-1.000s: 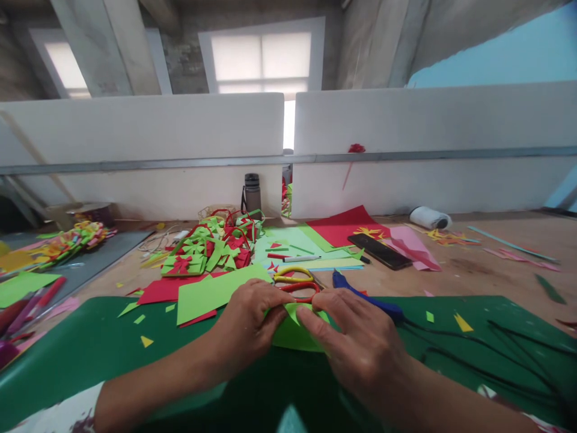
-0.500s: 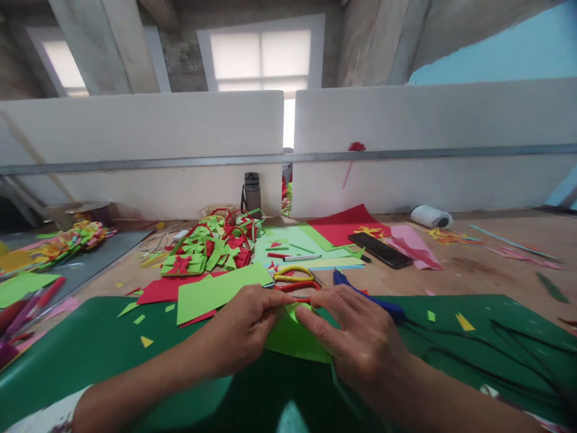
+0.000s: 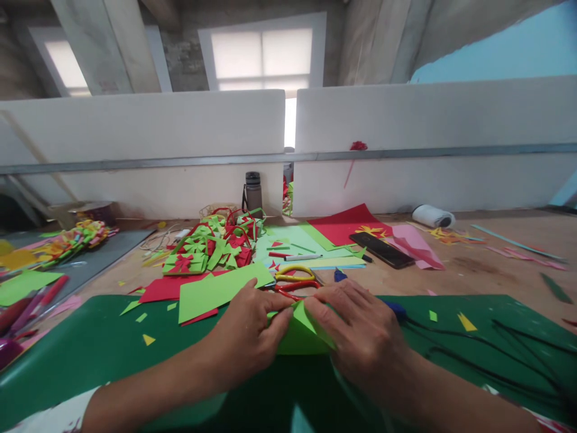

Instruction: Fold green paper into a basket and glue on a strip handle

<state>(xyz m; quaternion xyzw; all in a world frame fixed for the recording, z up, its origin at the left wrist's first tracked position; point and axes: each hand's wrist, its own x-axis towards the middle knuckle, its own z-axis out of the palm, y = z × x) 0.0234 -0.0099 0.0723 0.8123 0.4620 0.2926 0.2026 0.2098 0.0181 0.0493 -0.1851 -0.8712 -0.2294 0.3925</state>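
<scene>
A folded piece of bright green paper (image 3: 302, 337) lies between my two hands over the green mat (image 3: 121, 355). My left hand (image 3: 255, 325) pinches its upper left edge between thumb and fingers. On the other side my right hand (image 3: 360, 325) grips the paper, its thumb and fingers pressed on a raised fold. Just beyond the fingertips are scissors with red handles (image 3: 297, 287) and another pair with yellow handles (image 3: 295, 273). A blue glue gun (image 3: 395, 310) is partly hidden behind my right hand. A green sheet (image 3: 216, 294) rests on red paper to the left.
A heap of green and red paper pieces (image 3: 216, 240) stands at the back left, near a dark bottle (image 3: 253, 192). A phone (image 3: 383, 249) lies by red paper (image 3: 347, 225) and pink paper (image 3: 419, 246). Black cord (image 3: 478, 355) crosses the mat's right side.
The green paper has turned slightly and its upper part is now folded up between my hands. My right hand has shifted and covers more of the glue gun.
</scene>
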